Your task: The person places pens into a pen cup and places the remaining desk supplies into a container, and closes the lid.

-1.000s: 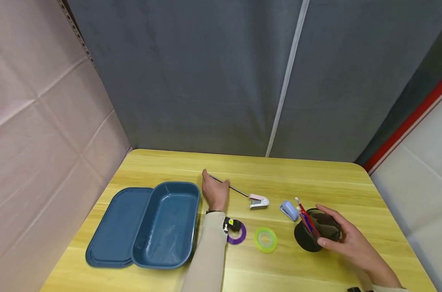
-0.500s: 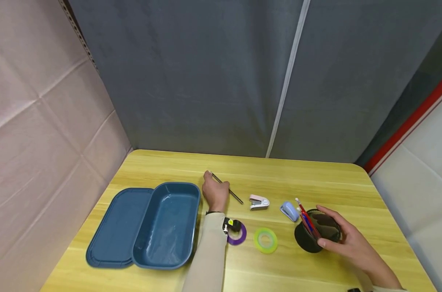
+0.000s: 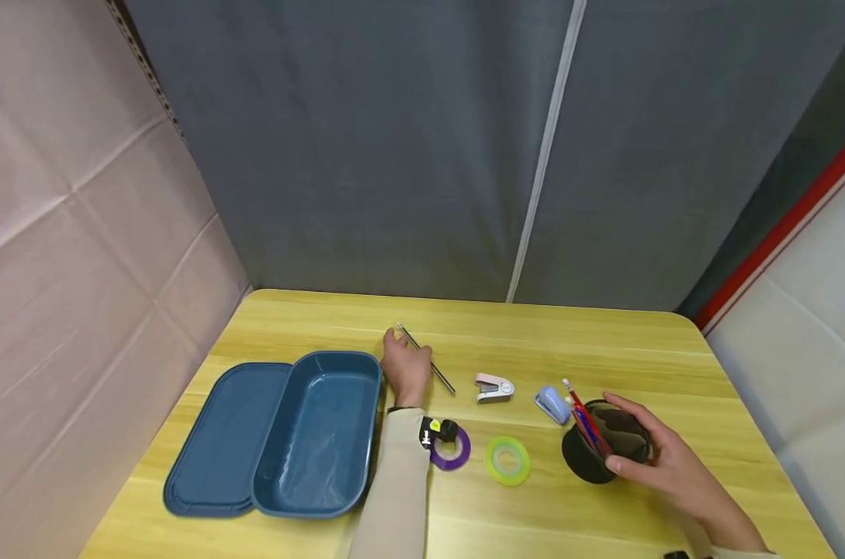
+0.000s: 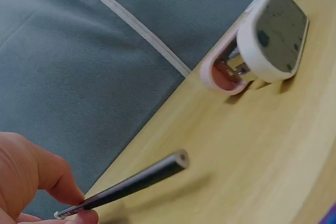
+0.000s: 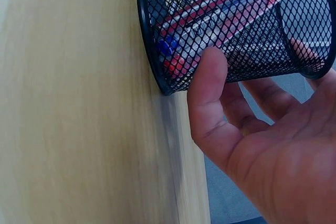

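My left hand pinches a dark, unsharpened pencil between thumb and fingertips. In the left wrist view its blunt end points toward the camera, and a shadow lies on the table beneath it. To the right of the pencil rests a pink and white stapler. My right hand holds a black mesh pen holder, thumb on the near side and fingers around the far side. Inside the holder lean a red striped pencil and pens with blue and red ends, seen through the mesh.
Left of my left arm stands a blue rectangular box, beside a matching blue lid. A purple tape roll and a yellow-green tape roll lie nearer me. A small light-blue object, perhaps a stapler, lies by the holder.
The pencil in my left hand has swung: its free end moved away from the pink stapler, down and left in the head view. My right hand stays on the pen holder.
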Tool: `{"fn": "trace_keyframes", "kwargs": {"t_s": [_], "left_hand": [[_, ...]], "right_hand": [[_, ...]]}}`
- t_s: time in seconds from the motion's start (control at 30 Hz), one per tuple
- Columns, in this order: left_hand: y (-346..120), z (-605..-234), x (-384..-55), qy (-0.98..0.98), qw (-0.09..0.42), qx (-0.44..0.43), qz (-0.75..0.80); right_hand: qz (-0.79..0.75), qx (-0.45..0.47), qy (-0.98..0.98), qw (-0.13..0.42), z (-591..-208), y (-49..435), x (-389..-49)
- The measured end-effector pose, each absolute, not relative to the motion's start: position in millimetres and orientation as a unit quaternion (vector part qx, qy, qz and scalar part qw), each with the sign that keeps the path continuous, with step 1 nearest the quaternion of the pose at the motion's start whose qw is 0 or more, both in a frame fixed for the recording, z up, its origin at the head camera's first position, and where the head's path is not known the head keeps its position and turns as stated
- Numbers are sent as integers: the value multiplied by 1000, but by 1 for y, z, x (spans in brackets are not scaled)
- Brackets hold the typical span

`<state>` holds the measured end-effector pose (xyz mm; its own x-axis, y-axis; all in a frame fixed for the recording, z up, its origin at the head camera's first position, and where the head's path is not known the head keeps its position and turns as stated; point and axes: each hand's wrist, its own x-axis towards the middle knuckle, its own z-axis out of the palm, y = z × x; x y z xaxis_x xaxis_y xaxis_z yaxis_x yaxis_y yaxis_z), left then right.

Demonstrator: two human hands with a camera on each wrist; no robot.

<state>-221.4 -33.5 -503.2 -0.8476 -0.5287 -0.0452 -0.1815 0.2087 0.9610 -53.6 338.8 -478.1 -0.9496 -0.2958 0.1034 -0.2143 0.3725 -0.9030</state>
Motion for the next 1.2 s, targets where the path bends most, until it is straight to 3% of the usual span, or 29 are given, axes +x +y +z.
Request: {"fn": "trace_keyframes", "kwargs": {"t_s": [0.87, 1.2], "left_hand": [[-32, -488, -223, -776, 152, 223, -570], [-25, -474, -216, -764, 153, 181, -600]], "right_hand": [[-544, -153, 824, 49, -477, 339, -55], [-544, -153, 824, 49, -476, 340, -55]]}}
